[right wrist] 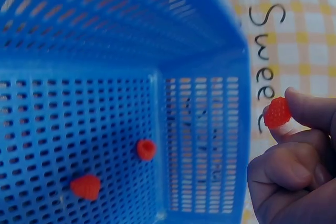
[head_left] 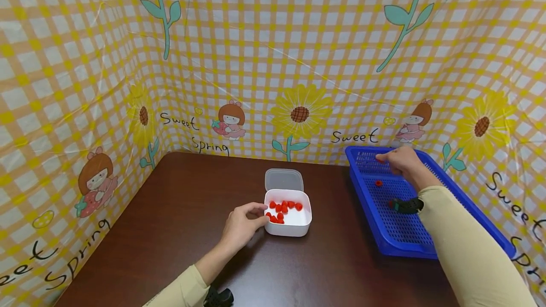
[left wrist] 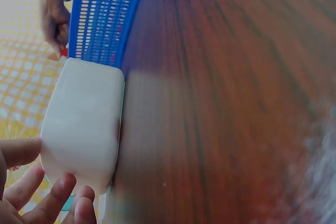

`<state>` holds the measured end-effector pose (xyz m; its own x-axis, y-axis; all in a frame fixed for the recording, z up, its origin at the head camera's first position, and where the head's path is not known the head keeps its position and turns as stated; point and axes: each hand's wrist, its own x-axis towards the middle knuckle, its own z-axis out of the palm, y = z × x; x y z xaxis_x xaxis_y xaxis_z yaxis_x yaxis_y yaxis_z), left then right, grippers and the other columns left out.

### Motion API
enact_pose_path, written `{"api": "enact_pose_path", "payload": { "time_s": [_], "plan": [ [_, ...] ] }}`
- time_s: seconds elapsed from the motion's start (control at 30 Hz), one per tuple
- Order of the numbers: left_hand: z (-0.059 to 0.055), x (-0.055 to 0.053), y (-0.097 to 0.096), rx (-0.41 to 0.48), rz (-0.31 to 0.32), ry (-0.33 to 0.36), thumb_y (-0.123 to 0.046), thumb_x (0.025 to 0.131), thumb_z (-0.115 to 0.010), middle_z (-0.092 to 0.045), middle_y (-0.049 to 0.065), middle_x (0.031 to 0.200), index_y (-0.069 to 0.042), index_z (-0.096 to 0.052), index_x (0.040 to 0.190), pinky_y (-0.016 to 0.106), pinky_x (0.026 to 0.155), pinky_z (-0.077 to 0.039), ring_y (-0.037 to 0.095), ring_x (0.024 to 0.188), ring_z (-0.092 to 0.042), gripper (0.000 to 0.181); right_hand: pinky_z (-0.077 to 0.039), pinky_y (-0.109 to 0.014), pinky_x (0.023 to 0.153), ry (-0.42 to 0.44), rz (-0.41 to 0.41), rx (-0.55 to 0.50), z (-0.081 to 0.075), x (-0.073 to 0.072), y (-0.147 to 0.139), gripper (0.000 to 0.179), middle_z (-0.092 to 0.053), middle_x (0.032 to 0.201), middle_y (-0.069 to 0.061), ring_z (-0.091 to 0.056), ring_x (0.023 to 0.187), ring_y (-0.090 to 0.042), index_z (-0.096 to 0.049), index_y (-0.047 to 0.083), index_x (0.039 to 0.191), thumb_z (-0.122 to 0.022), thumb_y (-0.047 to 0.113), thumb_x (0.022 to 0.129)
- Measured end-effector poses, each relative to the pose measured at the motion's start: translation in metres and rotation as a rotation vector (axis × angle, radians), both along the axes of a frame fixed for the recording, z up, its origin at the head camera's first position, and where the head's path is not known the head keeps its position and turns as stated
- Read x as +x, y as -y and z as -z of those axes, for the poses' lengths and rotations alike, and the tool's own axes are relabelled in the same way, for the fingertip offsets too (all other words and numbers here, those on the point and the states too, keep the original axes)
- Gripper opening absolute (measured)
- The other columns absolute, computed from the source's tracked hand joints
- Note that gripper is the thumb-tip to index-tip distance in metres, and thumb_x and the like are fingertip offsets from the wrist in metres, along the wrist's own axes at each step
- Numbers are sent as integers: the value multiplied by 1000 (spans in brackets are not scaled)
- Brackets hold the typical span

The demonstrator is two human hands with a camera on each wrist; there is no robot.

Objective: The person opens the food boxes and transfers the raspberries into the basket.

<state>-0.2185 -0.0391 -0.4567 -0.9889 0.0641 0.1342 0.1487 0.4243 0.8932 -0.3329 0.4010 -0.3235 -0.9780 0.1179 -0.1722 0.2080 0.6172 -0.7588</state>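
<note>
A white plastic box (head_left: 288, 230) holding several red raspberries (head_left: 284, 209) stands mid-table. At its left side is my left hand (head_left: 241, 227), fingers spread and touching the wall. In the left wrist view, these fingertips rest against the white box (left wrist: 84, 119). Over the far end of the blue basket (head_left: 370, 217), my right hand (head_left: 403, 162) pinches a raspberry (right wrist: 277, 113) between thumb and index finger, its other fingers curled. Two raspberries lie apart on the basket floor, one nearer the end wall (right wrist: 146, 150) and another (right wrist: 85, 187) farther from it.
Behind the white box lies a translucent grey lid (head_left: 283, 180). The brown wooden table (head_left: 179, 212) ends at a checked cloth (head_left: 256, 70) with flowers, hung at the back and both sides. The basket's raised rim borders the right of the table.
</note>
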Motion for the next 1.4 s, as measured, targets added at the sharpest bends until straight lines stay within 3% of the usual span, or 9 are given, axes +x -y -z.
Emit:
{"api": "enact_pose_path", "payload": {
  "time_s": [0.53,0.93,1.13,1.17,1.23,1.3,1.37,1.4],
  "plan": [
    [1,1,-1,9,1,-2,-23,84,-79,-72,-2,92,-17,-77,108,32,63,-50,13,79,-63,25,-37,-32,51,80,15,130,20,0,-34,55,-33,46,9,-35,44,-10,-36,21,49,-62,22,98],
    [2,0,-1,19,5,-14,-22,84,-79,-72,-2,92,-16,-77,108,31,62,-51,13,77,-64,25,-36,-31,51,137,32,108,30,1,-47,53,-29,50,9,-32,45,-10,-33,20,53,-63,17,97],
    [2,0,-1,14,6,-15,-23,83,-79,-73,-3,92,-17,-77,108,31,63,-51,15,77,-65,25,-36,-30,47,83,-24,127,28,7,-38,51,-29,49,10,-32,43,-9,-34,20,54,-64,19,96],
    [3,0,-1,14,6,-15,-23,83,-79,-73,-2,92,-17,-77,108,31,63,-51,15,77,-65,25,-36,-30,46,60,-37,130,28,7,-34,47,-30,49,10,-32,42,-9,-42,16,54,-65,20,95],
    [2,0,-1,13,5,-15,-23,84,-79,-73,-3,92,-18,-77,107,31,63,-51,14,77,-65,25,-36,-30,45,21,-68,140,25,6,-26,33,-30,49,10,-32,42,-9,-62,6,66,-65,21,95],
    [2,0,-1,14,3,-14,-23,84,-79,-73,-3,92,-18,-77,107,31,62,-51,14,76,-64,25,-36,-29,44,-5,-105,139,22,5,-16,30,-30,49,11,-32,41,-8,-73,-6,93,-65,22,96],
    [1,0,-1,15,4,-14,-23,84,-79,-73,-3,92,-18,-77,108,31,62,-51,14,76,-64,25,-35,-29,44,-15,-133,127,17,4,-5,43,-29,49,12,-30,41,-7,-66,-12,121,-64,23,97],
    [1,0,-1,15,4,-14,-23,84,-79,-72,-2,92,-18,-77,108,31,61,-51,13,76,-63,25,-34,-29,44,-14,-144,125,14,4,0,48,-28,48,12,-29,41,-7,-62,-13,127,-63,24,98]
  ]
}}
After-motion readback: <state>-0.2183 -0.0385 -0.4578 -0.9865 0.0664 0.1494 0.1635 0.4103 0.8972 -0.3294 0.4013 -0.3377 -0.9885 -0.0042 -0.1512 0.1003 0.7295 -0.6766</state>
